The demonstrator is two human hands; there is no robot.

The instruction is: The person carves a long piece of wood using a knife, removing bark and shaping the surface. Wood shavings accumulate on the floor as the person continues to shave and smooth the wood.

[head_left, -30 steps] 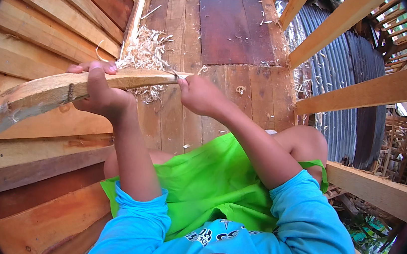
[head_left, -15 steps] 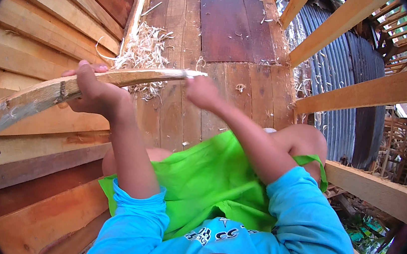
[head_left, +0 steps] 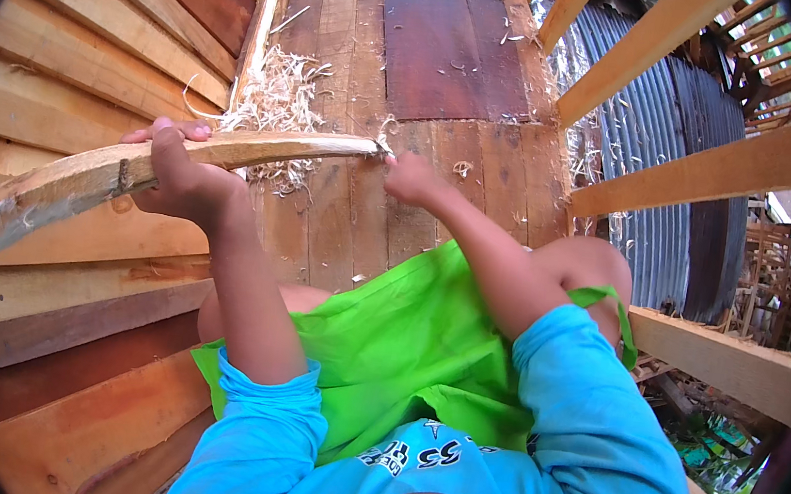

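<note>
Okay, left hand (head_left: 186,182) is wrapped firmly around a long curved pale-wood pole (head_left: 270,146), thumb on the near side, fingers over the far side; pole runs from left of that grip, bending toward the person, out to a narrow pale tip at its right; right hand (head_left: 411,179), just past the tip, is curled closed on a small dark metal blade (head_left: 383,149), handle hidden in the fist; loose heap of curly pale wood shavings (head_left: 281,97) lies beyond and right of the left grip, on the brown plank floor (head_left: 318,238)
</note>
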